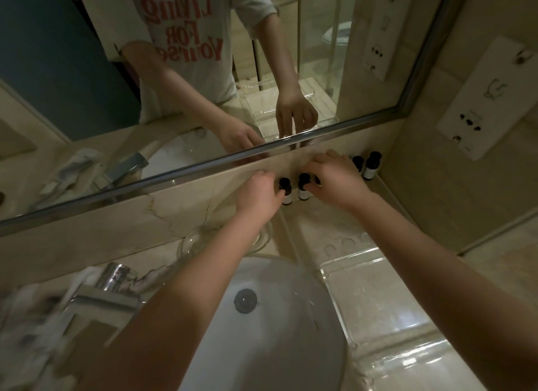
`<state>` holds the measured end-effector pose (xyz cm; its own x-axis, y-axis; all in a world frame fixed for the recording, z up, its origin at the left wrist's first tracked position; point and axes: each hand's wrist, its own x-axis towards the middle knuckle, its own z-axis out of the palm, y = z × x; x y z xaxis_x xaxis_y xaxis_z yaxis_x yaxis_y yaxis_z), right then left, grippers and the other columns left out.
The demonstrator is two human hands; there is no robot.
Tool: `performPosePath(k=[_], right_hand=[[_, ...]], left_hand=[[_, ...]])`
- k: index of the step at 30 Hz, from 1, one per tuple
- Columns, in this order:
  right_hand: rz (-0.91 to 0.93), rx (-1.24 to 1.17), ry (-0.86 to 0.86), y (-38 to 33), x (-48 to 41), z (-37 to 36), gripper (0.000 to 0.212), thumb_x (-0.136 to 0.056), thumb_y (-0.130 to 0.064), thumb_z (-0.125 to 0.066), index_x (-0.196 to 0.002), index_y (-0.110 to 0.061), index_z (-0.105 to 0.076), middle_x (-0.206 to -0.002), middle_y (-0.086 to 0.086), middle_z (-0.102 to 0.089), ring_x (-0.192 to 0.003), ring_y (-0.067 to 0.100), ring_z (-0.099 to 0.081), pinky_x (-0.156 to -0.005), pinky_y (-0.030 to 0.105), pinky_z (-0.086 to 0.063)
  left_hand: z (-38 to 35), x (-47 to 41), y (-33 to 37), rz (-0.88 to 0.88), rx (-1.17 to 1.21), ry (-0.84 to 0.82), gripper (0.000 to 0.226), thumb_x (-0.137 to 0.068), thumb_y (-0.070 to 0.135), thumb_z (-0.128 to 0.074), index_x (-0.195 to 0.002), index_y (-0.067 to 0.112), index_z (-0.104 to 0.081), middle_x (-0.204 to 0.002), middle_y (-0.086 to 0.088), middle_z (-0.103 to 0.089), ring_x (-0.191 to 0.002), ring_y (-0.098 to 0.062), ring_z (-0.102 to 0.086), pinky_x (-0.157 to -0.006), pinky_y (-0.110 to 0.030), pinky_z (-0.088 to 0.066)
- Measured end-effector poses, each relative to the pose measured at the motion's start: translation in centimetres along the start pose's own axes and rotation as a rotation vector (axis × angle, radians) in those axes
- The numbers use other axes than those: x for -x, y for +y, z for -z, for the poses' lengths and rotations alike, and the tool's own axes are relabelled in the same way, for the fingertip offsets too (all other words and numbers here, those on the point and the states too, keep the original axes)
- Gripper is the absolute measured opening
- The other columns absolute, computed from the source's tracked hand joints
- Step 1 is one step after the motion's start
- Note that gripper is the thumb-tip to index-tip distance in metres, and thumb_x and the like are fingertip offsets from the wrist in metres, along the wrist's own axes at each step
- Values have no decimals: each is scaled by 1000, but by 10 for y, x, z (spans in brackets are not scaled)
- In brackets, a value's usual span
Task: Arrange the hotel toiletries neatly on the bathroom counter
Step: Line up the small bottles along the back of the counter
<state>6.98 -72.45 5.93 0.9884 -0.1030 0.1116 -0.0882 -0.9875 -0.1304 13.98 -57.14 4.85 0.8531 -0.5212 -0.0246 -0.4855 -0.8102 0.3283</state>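
Note:
Several small toiletry bottles with black caps and pale labels stand in a row on the marble counter (314, 216) against the backsplash below the mirror. My left hand (257, 194) grips the leftmost bottle (286, 191) from its left side. Beside it stands a second bottle (303, 187), and my right hand (337, 181) holds it with thumb and fingers while covering a bottle behind. Two more bottles stand at the far right: one (357, 163) half hidden by my right hand, the other (371, 165) in the corner.
A white sink basin (262, 318) with a drain lies under my forearms. The chrome faucet (110, 286) is at the left, next to wrapped items. A clear acrylic tray (378, 303) sits at the right. A glass dish (198, 242) rests behind the basin. Wall sockets (477, 111) are on the right.

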Motion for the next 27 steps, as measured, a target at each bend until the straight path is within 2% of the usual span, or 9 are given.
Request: performPosePath(k=[3,8,13,17,21,24,27], right_hand=[[-23,-6,47,-9,18,5,30,-82,-26,-62,-110,-15,-63,-110,8,-64,-100,31,-54,-74,37,-42],[-42,-53,83,-35,55,21,37,-84,-29,-61,-118,-15,-61,-119,6,-63,-109,31,-54,-83,42,-44],[-41,-49,87,-73,95,30,38,-88,-35,-56,-120,-16,-60,-119,6,-63,-107,30,-54,-85,40,-44],[-19,-83,55,-115,122,30,40,-89,-38,-54,-124,-19,-57,-127,4,-58,-120,28,-49,-92,40,-41],[12,-124,30,-164,139,19,36,-89,-36,-55,-121,-20,-59,-125,2,-60,-116,29,-51,-90,40,-41],[52,-162,-6,-206,148,6,36,-88,-35,-56,-120,-19,-60,-122,4,-62,-112,30,-52,-90,39,-43],[125,-195,-62,-250,155,-11,36,-89,-35,-56,-121,-19,-60,-123,2,-61,-112,29,-53,-90,38,-43]], left_hand=[[14,20,-3,-10,-26,9,37,-89,32,-55,-119,11,-56,-123,-10,-57,-109,-29,-57,-87,-40,-51],[40,63,-11,-15,-44,42,42,-89,33,-54,-123,9,-54,-126,-11,-55,-114,-29,-54,-92,-39,-48],[59,114,-32,2,-84,55,44,-90,36,-52,-124,8,-54,-125,-13,-56,-114,-32,-53,-92,-40,-47],[66,161,-61,32,-57,74,43,-90,37,-50,-120,6,-57,-123,-15,-58,-113,-33,-53,-92,-41,-47],[70,207,-98,85,-26,99,42,-90,38,-51,-116,6,-60,-118,-17,-60,-110,-34,-55,-91,-39,-47],[73,242,-129,157,-27,101,43,-90,39,-51,-116,6,-60,-121,-17,-59,-114,-35,-53,-93,-39,-43],[69,277,-169,220,5,95,37,-88,38,-53,-110,9,-62,-115,-14,-59,-109,-35,-55,-88,-38,-46]])
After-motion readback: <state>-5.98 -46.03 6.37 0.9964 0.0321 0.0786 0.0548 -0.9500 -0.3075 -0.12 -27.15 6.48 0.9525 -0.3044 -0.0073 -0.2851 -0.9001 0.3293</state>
